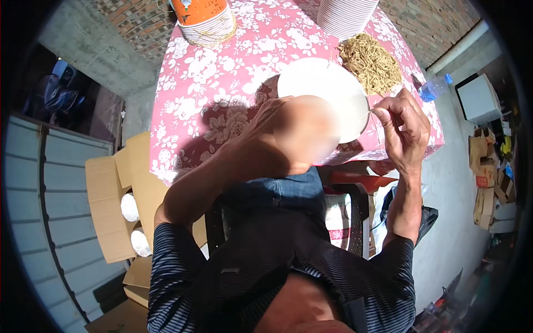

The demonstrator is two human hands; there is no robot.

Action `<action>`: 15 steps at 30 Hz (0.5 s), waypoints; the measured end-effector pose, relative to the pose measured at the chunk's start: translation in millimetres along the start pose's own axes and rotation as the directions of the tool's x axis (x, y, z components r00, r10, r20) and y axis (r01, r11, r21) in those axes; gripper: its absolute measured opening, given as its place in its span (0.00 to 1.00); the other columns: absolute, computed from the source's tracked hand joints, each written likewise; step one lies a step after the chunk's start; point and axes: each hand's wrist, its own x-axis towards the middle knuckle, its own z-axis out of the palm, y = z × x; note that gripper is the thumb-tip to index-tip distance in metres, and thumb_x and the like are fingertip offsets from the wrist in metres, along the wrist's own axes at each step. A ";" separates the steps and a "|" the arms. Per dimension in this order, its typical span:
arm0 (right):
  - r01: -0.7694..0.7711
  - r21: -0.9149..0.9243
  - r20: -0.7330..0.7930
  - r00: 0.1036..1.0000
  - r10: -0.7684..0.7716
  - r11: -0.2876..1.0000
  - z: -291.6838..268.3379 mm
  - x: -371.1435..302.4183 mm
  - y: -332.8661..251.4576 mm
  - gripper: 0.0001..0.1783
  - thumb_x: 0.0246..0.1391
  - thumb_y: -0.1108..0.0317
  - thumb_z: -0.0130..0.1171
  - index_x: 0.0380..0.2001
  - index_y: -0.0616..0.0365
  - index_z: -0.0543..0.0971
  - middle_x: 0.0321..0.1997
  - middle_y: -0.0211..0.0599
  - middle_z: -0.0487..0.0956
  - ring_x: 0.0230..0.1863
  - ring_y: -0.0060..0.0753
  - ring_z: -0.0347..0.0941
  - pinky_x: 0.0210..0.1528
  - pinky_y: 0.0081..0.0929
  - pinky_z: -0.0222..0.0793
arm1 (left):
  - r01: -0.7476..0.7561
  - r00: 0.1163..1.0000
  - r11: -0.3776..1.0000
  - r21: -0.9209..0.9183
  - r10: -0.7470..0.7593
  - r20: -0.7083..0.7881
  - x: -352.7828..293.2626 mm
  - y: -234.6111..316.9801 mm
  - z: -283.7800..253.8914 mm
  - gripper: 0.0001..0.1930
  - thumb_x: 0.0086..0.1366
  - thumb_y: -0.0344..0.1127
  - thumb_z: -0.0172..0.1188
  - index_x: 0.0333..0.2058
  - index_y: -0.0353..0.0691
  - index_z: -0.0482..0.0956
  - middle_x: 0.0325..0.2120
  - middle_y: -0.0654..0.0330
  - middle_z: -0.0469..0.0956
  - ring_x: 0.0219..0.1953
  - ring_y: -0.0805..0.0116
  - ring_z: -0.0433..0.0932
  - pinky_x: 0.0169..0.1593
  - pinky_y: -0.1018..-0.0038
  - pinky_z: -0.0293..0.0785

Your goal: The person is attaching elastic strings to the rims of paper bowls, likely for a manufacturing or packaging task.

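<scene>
In the head view, the right hand [407, 125] is pinching a thin pale strand [366, 114], its thumb and forefinger pressed together on it; the strand is running leftward across the rim of a white round container [316, 77]. This container is lying on the pink flowered tablecloth [183, 119], just in front of the person. The left hand [265, 139] is reaching to the container's near side, but a blurred patch is covering its fingers, so I cannot tell whether they are gripping anything.

A heap of tan cords [371, 64] is lying just beyond the container, toward the right. Behind it, a white ribbed stack [347, 16] is standing, showing no readable print. An orange-and-white tub [206, 23] at the far left is carrying dark lettering on its orange band. A clear bottle [436, 87] with a blue cap is showing at the table's right edge. The dark shirt [266, 241] is bearing a small, illegible chest mark.
</scene>
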 end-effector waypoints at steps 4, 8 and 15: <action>-0.013 -0.039 -0.138 0.990 0.007 0.999 15.2 -3.2 -1.1 0.07 0.54 0.80 0.70 0.31 0.64 0.80 0.26 0.35 0.76 0.24 0.27 0.68 0.26 0.25 0.61 | -0.107 0.994 0.964 0.244 0.113 -0.011 -10.8 1.3 -7.7 0.09 0.60 0.25 0.65 0.40 0.37 0.85 0.34 0.54 0.81 0.37 0.54 0.80 0.47 0.62 0.74; -0.077 0.006 -0.147 0.986 0.078 0.997 21.1 -24.1 0.7 0.03 0.57 0.83 0.60 0.30 0.66 0.77 0.27 0.38 0.76 0.27 0.32 0.70 0.31 0.29 0.65 | -0.179 0.934 0.946 0.270 0.250 -0.256 -10.3 -20.8 -1.3 0.06 0.59 0.24 0.65 0.34 0.38 0.77 0.28 0.55 0.76 0.35 0.54 0.80 0.43 0.61 0.71; 0.088 -0.059 0.155 0.985 -0.078 0.994 97.4 -35.1 -26.3 0.46 0.37 0.51 0.83 0.53 0.65 0.70 0.48 0.50 0.75 0.46 0.52 0.74 0.45 0.43 0.73 | 0.080 0.807 0.984 0.162 0.032 -0.590 -13.2 -49.7 -31.9 0.06 0.62 0.21 0.65 0.35 0.35 0.76 0.30 0.53 0.77 0.35 0.52 0.80 0.39 0.63 0.75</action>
